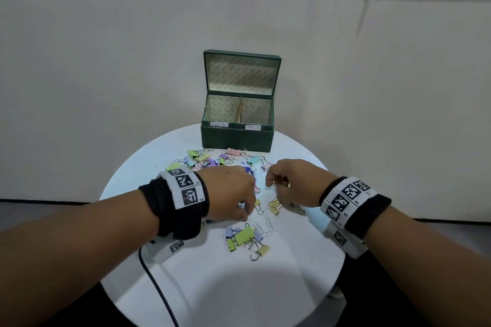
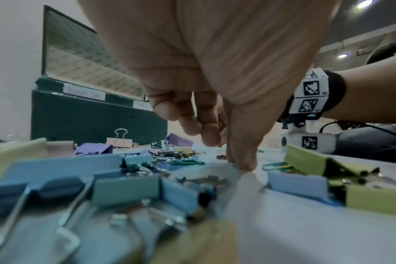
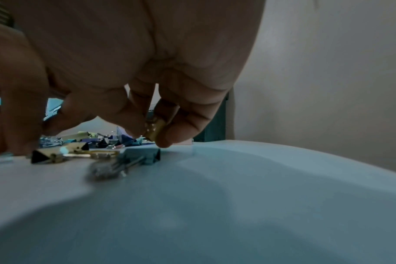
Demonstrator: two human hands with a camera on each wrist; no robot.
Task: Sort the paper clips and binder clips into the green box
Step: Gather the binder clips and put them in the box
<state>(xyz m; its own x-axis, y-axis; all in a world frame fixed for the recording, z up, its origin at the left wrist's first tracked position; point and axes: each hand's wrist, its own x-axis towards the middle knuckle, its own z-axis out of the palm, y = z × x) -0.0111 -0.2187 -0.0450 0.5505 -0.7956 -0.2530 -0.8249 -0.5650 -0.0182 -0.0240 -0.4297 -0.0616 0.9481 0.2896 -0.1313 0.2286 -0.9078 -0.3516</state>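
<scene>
- Green box (image 1: 237, 138) sits at the far edge of the round white table (image 1: 292, 287), lid (image 1: 240, 71) up against the wall. We see 2 compartments split by a divider (image 1: 240, 113), each with a small white label on the front rim; text unreadable.
- Pastel binder clips (image 1: 202, 158) lie scattered on the table just in front of the box, between it and our hands.
- A second cluster of binder clips (image 1: 245, 237) lies nearer us, green, blue and yellow, with white paper clips (image 1: 267, 227) touching its right side.
- Our left hand (image 1: 228, 194) is palm down over the middle of the pile. In the left wrist view its fingertips (image 2: 242, 160) are bunched together and touching the table among the clips; whether they pinch one, we cannot tell.
- Green paper clips (image 2: 188, 162) lie flat just beside those fingertips.
- Our right hand (image 1: 292, 180) is beside the left, fingers curled down. In the right wrist view 2 fingers pinch a small gold binder clip (image 3: 155, 129) just above the table.
- A yellow binder clip (image 1: 274, 207) lies on the table between the 2 hands.
- A blue binder clip (image 3: 142, 156) lies on the table just below the right fingers, wire handles toward the camera.
- Both wrists wear black bands with white marker tags (image 1: 186, 188).
- A black cable (image 1: 156, 284) runs across the near left of the table.
</scene>
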